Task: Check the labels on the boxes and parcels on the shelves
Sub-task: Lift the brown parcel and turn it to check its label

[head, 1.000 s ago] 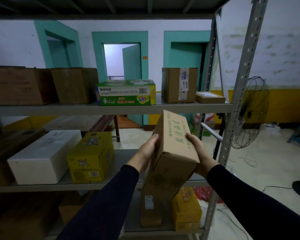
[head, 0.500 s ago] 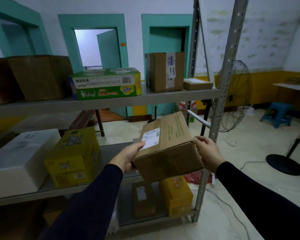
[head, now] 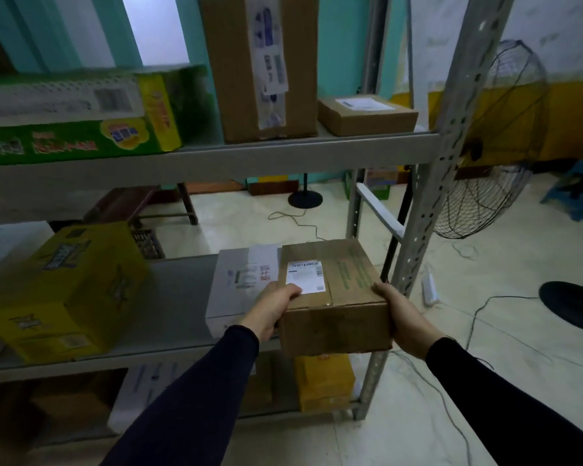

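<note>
Head view: we hold the brown cardboard box [head: 334, 297] between both grips, left hand [head: 271, 306] and right hand [head: 398, 311] clamping its short sides, white label [head: 306, 276] up, nearer left. Grey middle shelf [head: 182, 290] lies directly beyond; long axis points away.

Both arms extended toward 12 o'clock, dark sleeves. Left hand [head: 272, 307] and right hand [head: 405, 314] each curled in a grip, thumbs on top.

Bare middle shelf [head: 182, 290] between yellow box [head: 64, 290] and white box [head: 239, 287].
</note>
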Action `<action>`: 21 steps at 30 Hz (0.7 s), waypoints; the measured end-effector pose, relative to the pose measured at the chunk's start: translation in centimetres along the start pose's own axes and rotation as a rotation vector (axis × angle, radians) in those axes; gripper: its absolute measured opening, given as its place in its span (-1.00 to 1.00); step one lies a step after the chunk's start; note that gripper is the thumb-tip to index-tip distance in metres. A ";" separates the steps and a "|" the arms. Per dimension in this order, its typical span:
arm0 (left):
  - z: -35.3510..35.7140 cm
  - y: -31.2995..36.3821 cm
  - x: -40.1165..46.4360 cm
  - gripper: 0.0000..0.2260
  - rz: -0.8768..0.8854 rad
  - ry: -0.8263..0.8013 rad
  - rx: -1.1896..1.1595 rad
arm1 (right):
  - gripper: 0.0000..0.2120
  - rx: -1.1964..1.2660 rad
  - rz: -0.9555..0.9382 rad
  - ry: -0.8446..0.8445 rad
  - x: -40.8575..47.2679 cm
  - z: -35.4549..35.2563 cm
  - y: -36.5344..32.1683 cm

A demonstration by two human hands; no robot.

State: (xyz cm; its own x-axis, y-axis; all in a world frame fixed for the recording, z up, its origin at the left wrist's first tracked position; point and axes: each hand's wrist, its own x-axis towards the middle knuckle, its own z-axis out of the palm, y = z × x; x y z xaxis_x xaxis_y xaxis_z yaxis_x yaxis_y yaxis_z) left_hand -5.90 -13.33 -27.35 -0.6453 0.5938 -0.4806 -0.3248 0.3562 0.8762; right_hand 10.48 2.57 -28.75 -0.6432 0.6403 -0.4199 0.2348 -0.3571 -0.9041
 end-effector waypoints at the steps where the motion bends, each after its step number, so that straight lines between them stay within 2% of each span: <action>1: 0.8 0.0 1.1 -0.70 0.001 0.012 0.003 | -0.73 -0.022 0.000 0.022 1.6 -0.6 0.1; 6: 2.8 -0.3 6.6 -0.66 0.008 0.067 -0.009 | -0.75 -0.132 -0.047 0.061 9.0 -2.2 1.4; 10: 3.4 -1.1 10.7 -0.60 0.024 0.096 0.044 | -0.58 -0.250 -0.067 0.062 13.2 -2.8 3.1; 14: 4.4 -2.7 14.3 -0.64 0.031 0.104 0.067 | -0.51 -0.346 -0.071 0.083 17.0 -3.5 4.7; 21: 5.5 -5.9 18.7 -0.50 0.000 0.127 0.163 | -0.52 -0.502 -0.067 0.077 21.5 -3.6 7.7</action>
State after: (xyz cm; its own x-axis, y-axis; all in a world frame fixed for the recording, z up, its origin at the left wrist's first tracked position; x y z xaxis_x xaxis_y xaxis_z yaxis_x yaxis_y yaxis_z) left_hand -12.28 -0.39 -41.68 -0.7308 0.5018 -0.4626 -0.2152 0.4739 0.8539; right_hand 1.11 16.03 -44.98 -0.6176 0.7056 -0.3473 0.5282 0.0450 -0.8479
